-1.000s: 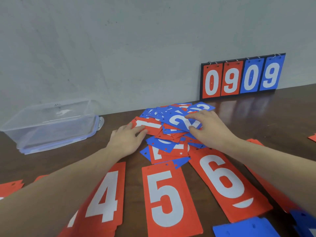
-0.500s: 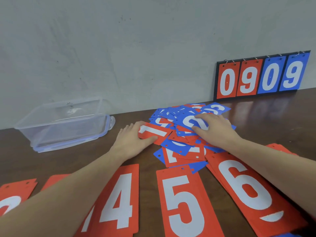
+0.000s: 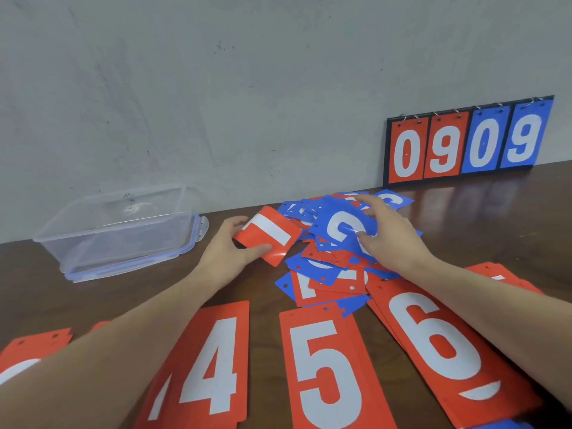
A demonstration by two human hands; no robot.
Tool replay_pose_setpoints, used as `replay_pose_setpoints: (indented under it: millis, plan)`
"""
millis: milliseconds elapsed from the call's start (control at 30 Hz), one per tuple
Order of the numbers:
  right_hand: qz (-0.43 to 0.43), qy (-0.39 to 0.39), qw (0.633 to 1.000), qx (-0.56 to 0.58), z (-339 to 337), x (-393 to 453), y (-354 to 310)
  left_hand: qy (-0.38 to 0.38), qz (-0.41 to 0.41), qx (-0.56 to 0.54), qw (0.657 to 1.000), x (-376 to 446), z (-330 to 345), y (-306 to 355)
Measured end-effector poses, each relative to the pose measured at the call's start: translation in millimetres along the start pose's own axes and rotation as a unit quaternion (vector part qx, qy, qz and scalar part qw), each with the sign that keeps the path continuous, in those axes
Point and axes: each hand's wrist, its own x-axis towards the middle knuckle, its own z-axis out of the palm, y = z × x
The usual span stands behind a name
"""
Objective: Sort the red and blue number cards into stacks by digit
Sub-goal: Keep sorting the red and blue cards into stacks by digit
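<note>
Picking from the unsorted pile (image 3: 328, 267) — left hand (image 3: 229, 252) pinched a red card (image 3: 269, 236), right hand (image 3: 387, 236) gripped a blue card (image 3: 340, 227); next, probably, each went to its digit stack

Dark wood worktop (image 3: 495, 218). On it: clear plastic tub (image 3: 117, 230) far left, scoreboard (image 3: 464, 144) reading 0909 leaning on the wall at the back right, mixed red/blue card pile (image 3: 328, 274) centre, red 4 (image 3: 213, 366), 5 (image 3: 328, 373), 6 (image 3: 439, 345) stacks along the near edge.
</note>
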Motion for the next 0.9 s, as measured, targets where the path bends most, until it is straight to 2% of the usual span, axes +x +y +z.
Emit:
replay_pose_setpoints:
  millis: [167,267,400,567,733,800,900]
  plan:
    - [0.017,0.011,1.000,0.016,-13,-6,-12,0.002,-0.037,-0.161,0.986,-8,-8,16]
    - [0.013,0.030,0.996,0.086,-30,-13,-29,-0.038,-0.038,-0.243,0.968,-25,-13,28]
    - [0.029,0.023,0.982,0.187,-46,-33,-53,-0.085,-0.046,-0.291,0.952,-54,-22,39]
    - [0.076,-0.057,0.955,0.280,-50,-75,-84,-0.121,-0.052,-0.298,0.945,-95,-33,44]
    - [0.065,-0.144,0.944,0.291,-39,-113,-106,-0.142,-0.044,-0.287,0.946,-142,-55,49]
    - [0.057,-0.171,0.932,0.316,-35,-128,-117,-0.137,-0.047,-0.292,0.945,-159,-69,46]
    - [0.046,-0.192,0.924,0.326,-31,-146,-136,-0.089,-0.069,-0.325,0.939,-180,-92,39]
